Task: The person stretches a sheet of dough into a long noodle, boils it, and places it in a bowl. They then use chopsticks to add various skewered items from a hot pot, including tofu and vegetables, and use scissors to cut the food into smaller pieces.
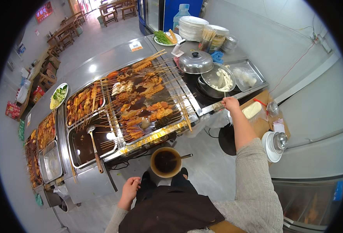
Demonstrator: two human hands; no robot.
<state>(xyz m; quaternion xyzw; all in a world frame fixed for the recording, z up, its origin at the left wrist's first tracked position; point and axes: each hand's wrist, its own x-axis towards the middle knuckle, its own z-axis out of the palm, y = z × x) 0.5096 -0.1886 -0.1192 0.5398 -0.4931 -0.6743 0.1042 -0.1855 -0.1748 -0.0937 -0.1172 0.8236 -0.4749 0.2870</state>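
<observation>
My right hand (231, 104) is closed on the thin handle of a wire strainer (234, 76), which holds pale, wide noodle-like strips (224, 80). The strainer rests on or just over a dark pot (207, 91); I cannot tell which. Beside it a domed metal lid (196, 61) covers another pot. My left hand (130, 188) hangs low before the apron (171, 206), fingers curled, with nothing seen in it. Skewered food (156, 87) lies in brown broth in the large metal tray to the left. A ladle (95, 145) leans in a smaller broth tray (72, 145).
On the floor near my feet stands a bucket of dark liquid (166, 162). A metal tray (260, 77) with a plastic bag lies right of the pots. Skewer ends jut over the counter's front edge. Stacked plates (192, 27) stand behind, and bowls (272, 145) sit at the right.
</observation>
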